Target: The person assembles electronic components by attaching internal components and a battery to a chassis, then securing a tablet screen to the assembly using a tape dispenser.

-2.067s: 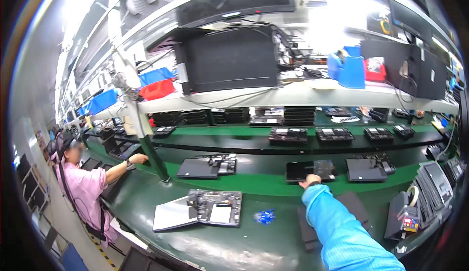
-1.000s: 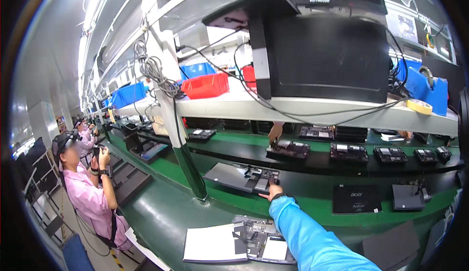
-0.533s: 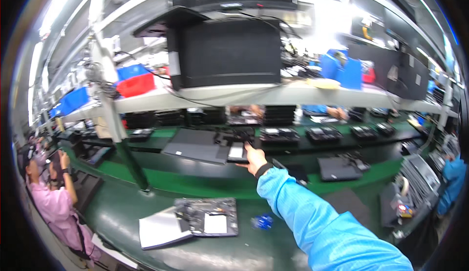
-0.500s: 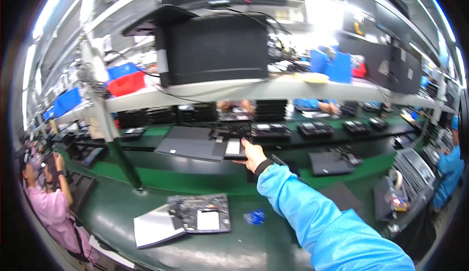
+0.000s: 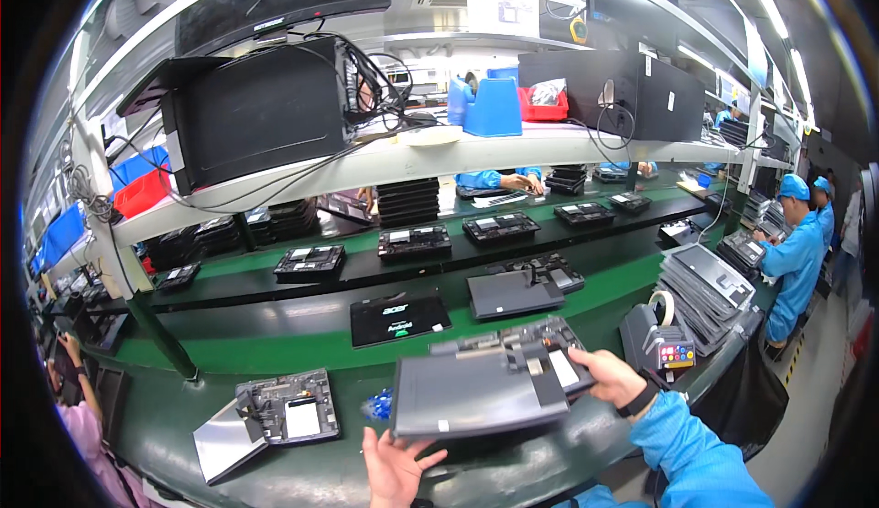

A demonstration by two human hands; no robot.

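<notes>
My right hand (image 5: 609, 382) grips the right side of an opened tablet-like device, its thumb on top beside a white block. The dark grey screen panel (image 5: 476, 396) of that device hangs folded out to the left, tilted above the green bench. My left hand (image 5: 392, 470) is just below the panel's near left corner, fingers spread; it looks empty. Partly hidden behind the held device lies another open housing (image 5: 549, 329). Small blue pieces (image 5: 377, 405) lie left of the panel. Farther left rests an opened housing (image 5: 298, 398) with a silver panel (image 5: 224, 444) leaning out of it.
Beyond my hands lie a lit screen (image 5: 400, 318) and another opened device (image 5: 517, 293). A tape roll (image 5: 661, 311) and a stack of grey panels (image 5: 710, 279) stand right. More housings line the dark track behind. A shelf (image 5: 421, 156) crosses above. Co-workers are at both sides.
My right hand has drawn the device from the far track toward me, over the bench. My left hand has come into view. The view has turned to the right.
</notes>
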